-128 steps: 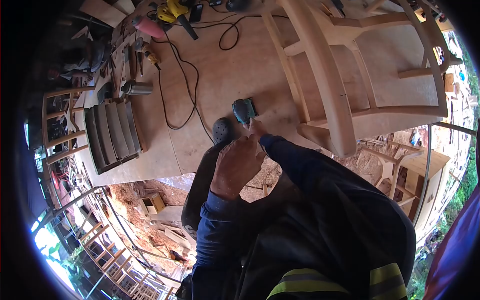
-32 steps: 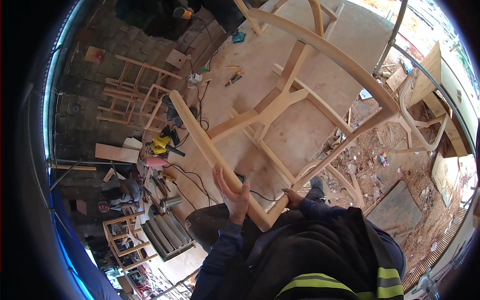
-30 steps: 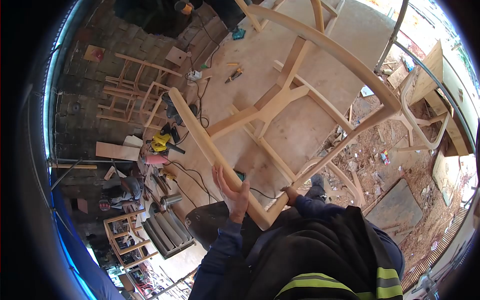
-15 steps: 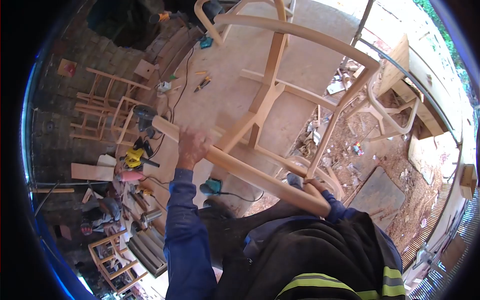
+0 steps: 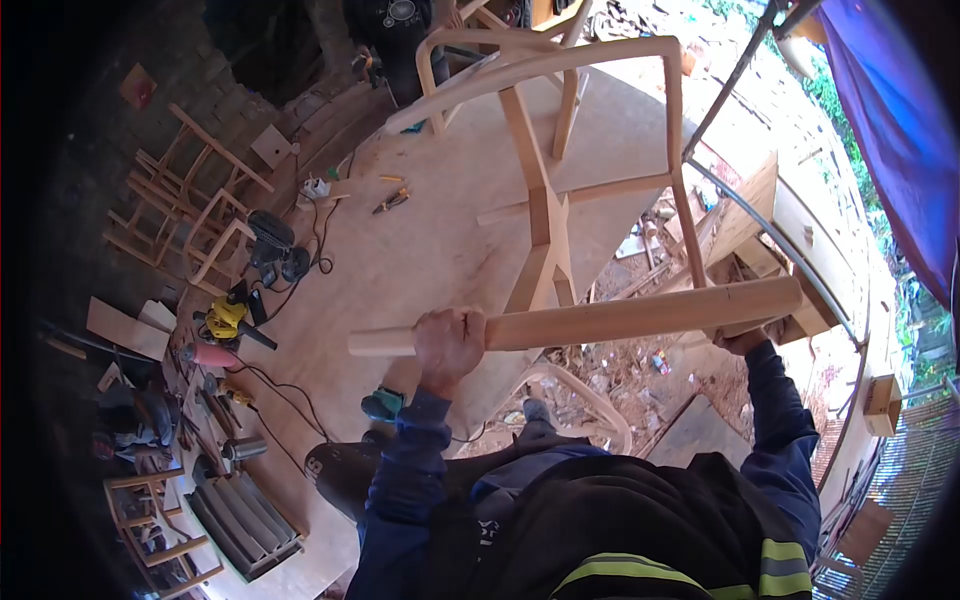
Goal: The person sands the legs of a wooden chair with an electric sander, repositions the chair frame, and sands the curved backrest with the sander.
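Observation:
Both my hands hold a bare wooden chair frame (image 5: 640, 316), lifted over the work surface. My left hand (image 5: 450, 345) is closed around the near rail toward its left end. At the rail's right end my right hand (image 5: 745, 338) grips from beneath, its fingers partly hidden by the wood. A Y-shaped brace (image 5: 540, 215) runs from the near rail to the curved far rail (image 5: 560, 62). Below my left hand, a teal power sander (image 5: 383, 404) rests on the board.
Another chair frame (image 5: 565, 110) stands behind, near a person (image 5: 395, 45). Pliers (image 5: 392, 200), a yellow power tool (image 5: 228, 318) and cords lie left on the wooden board (image 5: 345, 255). More frames (image 5: 180, 200) stand at far left. Shavings and scraps cover the ground to the right.
The chair frame has been raised and turned, its near rail now almost level. My right hand has moved up and right; my left hand has shifted right. A person now shows at the back.

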Action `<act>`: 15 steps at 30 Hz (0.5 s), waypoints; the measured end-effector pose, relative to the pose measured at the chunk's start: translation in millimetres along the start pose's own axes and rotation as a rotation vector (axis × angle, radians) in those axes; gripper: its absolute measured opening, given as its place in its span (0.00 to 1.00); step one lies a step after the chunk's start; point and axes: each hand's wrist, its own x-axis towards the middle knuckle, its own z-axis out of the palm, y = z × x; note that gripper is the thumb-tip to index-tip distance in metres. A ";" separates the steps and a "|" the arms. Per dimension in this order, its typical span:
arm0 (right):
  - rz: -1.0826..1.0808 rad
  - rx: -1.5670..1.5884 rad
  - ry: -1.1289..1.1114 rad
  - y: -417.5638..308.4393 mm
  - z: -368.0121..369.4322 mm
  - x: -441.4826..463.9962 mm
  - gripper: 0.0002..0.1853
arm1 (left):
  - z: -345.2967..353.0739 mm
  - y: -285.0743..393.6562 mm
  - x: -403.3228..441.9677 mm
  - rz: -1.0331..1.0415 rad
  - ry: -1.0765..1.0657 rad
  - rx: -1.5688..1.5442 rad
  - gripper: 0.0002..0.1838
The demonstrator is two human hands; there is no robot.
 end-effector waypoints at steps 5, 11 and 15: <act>-0.830 -1.025 -0.071 -63.7 104.9 -15.6 0.22 | -6.1 -16.8 -29.9 -0.003 0.180 0.094 0.12; -0.951 -0.690 -0.426 -67.1 283.1 -19.2 0.16 | 32.8 5.5 -120.3 -0.622 0.009 -0.550 0.02; -0.831 -0.686 -0.460 -7.9 367.6 -33.9 0.09 | 95.1 8.7 -163.2 -0.454 0.347 -0.206 0.13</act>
